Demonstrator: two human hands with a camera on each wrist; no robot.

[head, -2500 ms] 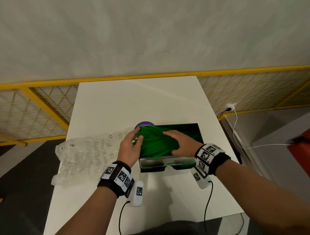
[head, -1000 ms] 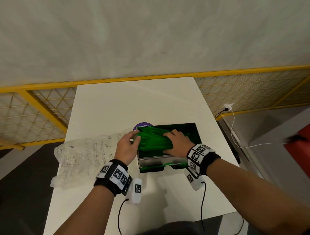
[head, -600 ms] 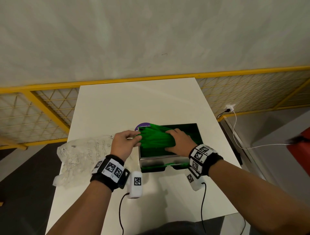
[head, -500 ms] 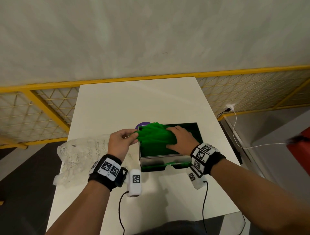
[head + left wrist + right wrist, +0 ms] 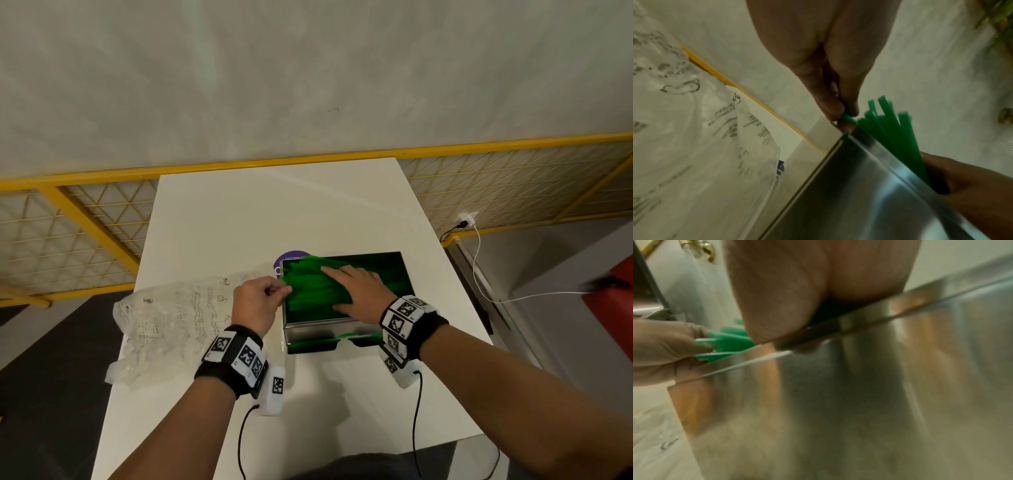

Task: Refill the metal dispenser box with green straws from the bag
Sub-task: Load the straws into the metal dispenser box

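Taking the metal dispenser box (image 5: 320, 334) as the landmark, its shiny front wall with the low dispensing slot faces the person, and a few green ends already show in that slot, so the box seems loaded well down. Over the box's open top lies the right hand (image 5: 359, 296), palm down with fingers spread and straight, pressing flat on the heap of green straws (image 5: 315, 286) and closed round nothing. At the box's left rim the left hand (image 5: 258, 303) has its fingers bunched, thumb and fingertips pinching or nudging the straw ends that stick out past that rim; the left wrist view shows a fan of ends (image 5: 888, 123) rising above the metal edge, one caught between the fingertips. Left of the box the clear printed bag (image 5: 171, 325) lies crumpled and flat on the white table (image 5: 274, 212), and no green shows in it, so the transfer itself looks finished. What remains, by my reading, is tidying: the heap sits skewed and proud of the left rim, and needs squaring and pushing down level. Just behind the box's far left corner a purple round sticker (image 5: 291, 257) peeks out.
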